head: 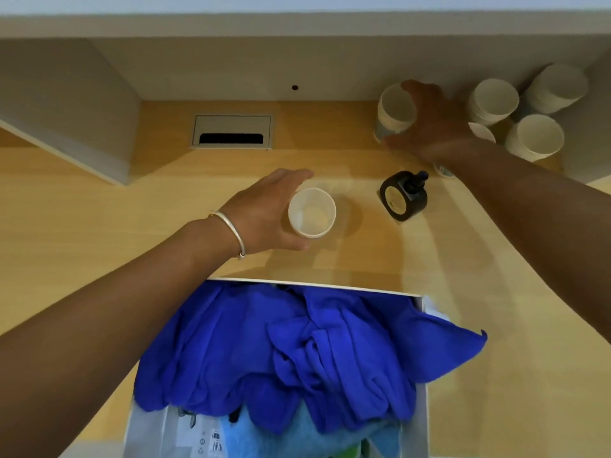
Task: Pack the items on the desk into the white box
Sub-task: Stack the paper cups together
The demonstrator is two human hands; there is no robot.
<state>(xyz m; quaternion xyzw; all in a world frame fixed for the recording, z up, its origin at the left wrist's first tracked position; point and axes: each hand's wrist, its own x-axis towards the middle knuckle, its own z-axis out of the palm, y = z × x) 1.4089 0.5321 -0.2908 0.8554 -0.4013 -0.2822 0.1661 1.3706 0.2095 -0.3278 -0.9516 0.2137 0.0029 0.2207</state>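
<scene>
A pale wooden desk [99,226] fills the frame. At centre, the left hand [264,213] grips a white paper cup [311,213], directly above the white cardboard box [421,408] at bottom. Upper right, the right hand [433,123] clasps a stacked paper cup [395,109].

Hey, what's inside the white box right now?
The white box holds a crumpled blue cloth heaped across the top, with a light blue cloth showing beneath its near edge. Anything deeper is covered by the cloths.
</scene>
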